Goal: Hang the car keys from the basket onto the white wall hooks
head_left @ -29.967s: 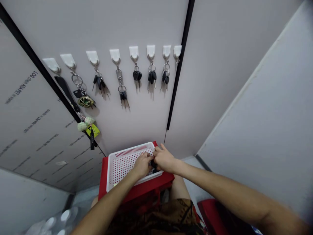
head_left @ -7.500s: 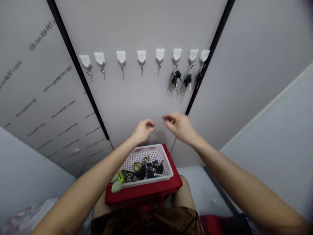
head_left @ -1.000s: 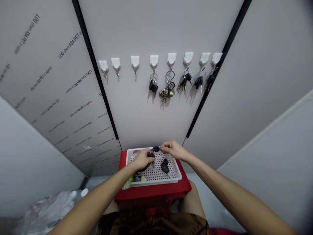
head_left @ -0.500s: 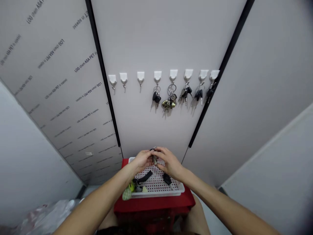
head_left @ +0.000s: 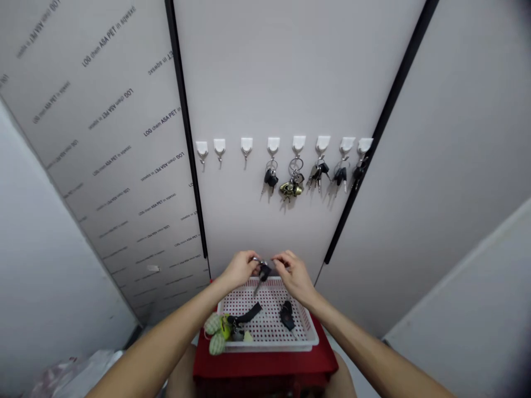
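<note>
A bunch of keys (head_left: 264,272) hangs above the far edge of the white basket (head_left: 269,347), its dark heads bunched together and one blade slanting down into the basket's space. The person's left hand (head_left: 240,270) has the metal ring pinched between thumb and fingertips, with no gap showing. The right hand (head_left: 295,276) is level with it, over the right part of the basket's far edge; its fingers are loosely curled with no object visible in them, and whether the thumb and forefinger tips meet cannot be told.

The step in hand looks like handling the bunch by its ring in the air over the basket. The next move seems to call for a firm pinch on the ring, with part of its loop clear of the fingertips and the keys hanging free.

Both forearms come in from the near side of the basket, one on each flank, wrists slightly raised and fingertips turned inward.

Inside the basket, a black-headed key (head_left: 286,316) lies toward the right, and a black strap (head_left: 249,314) lies left of centre. A yellow-green tag (head_left: 225,327) and green checked charms (head_left: 217,344) sit at the basket's near left corner. Under the basket is a red surface (head_left: 265,366). On the wall beyond and above the basket, five white hooks (head_left: 273,145) carry keys, one bunch with a brass-coloured fob (head_left: 290,189).
</note>
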The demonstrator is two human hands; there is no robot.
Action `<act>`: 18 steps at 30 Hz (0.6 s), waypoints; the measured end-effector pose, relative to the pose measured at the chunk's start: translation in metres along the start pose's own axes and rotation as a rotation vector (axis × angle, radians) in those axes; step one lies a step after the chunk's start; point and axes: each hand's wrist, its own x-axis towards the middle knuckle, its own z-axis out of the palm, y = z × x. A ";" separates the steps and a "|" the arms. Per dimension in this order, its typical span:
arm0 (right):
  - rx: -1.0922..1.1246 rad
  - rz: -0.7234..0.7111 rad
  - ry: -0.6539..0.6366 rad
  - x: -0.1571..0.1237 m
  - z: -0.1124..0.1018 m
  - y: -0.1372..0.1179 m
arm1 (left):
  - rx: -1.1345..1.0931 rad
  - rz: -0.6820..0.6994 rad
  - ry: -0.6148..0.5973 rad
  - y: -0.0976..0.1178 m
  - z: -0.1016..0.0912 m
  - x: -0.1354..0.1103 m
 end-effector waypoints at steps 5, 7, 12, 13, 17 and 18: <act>0.269 0.056 -0.220 0.014 0.003 -0.007 | 0.228 0.162 0.051 0.028 -0.015 0.003; 0.332 0.096 -0.196 0.025 0.005 -0.013 | 0.184 0.173 0.104 0.041 -0.021 0.007; 0.400 0.074 0.029 0.074 -0.004 -0.047 | -0.082 0.298 0.354 0.078 -0.046 0.020; 0.417 0.048 0.059 0.086 -0.007 -0.056 | -0.086 0.354 0.418 0.085 -0.051 0.021; 0.450 -0.070 0.150 0.129 -0.017 -0.089 | 0.045 0.550 0.613 0.111 -0.069 0.024; 0.448 -0.085 0.164 0.138 -0.019 -0.096 | 0.079 0.578 0.646 0.117 -0.072 0.024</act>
